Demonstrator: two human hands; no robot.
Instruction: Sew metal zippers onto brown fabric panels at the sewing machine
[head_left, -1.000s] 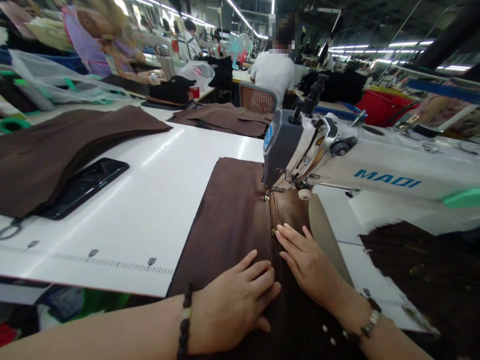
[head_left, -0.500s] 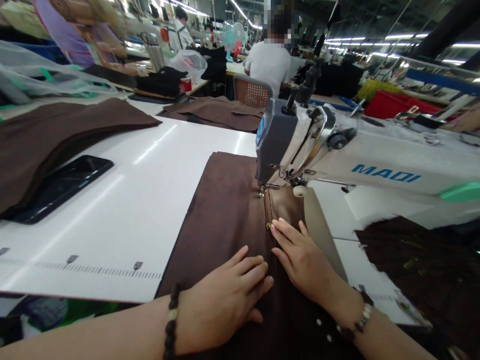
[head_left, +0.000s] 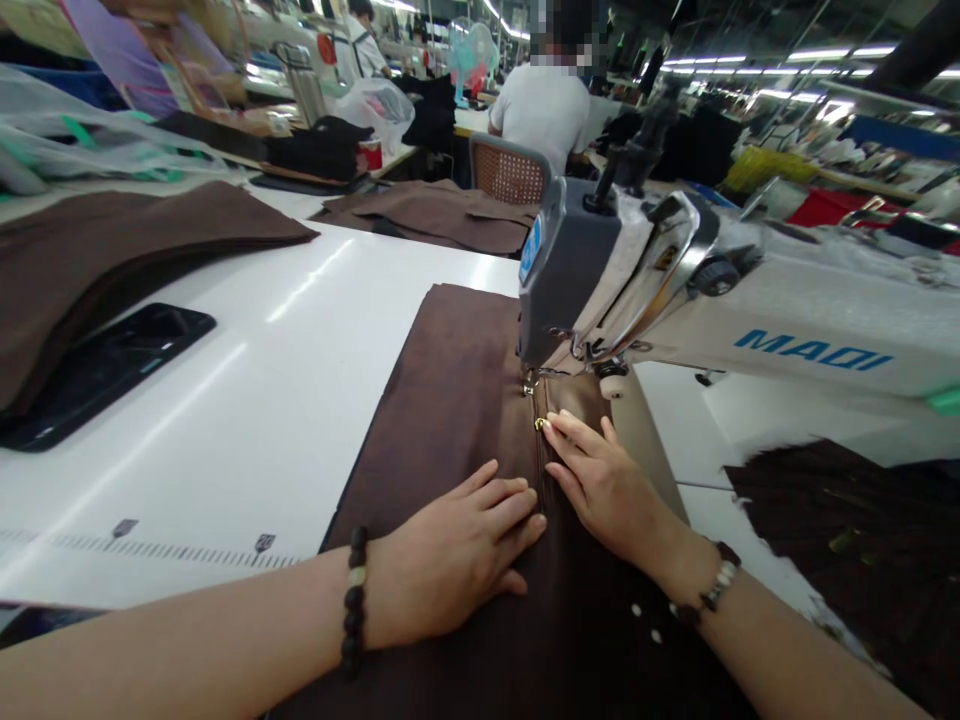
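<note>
White sewing table (head_left: pixel 300 400) | left hand (head_left: pixel 457 555), fingers slightly spread, and right hand (head_left: pixel 611 490), fingers narrow, on brown fabric (head_left: pixel 442 400)

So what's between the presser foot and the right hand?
In the head view, a gold zipper slider beside the right hand, then zipper tape to the presser foot.

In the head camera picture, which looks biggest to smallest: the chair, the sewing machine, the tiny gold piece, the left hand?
1. Sewing machine
2. Left hand
3. Chair, partly hidden
4. Gold piece

The chair is farther away, so it looks smaller than it really is.
</note>
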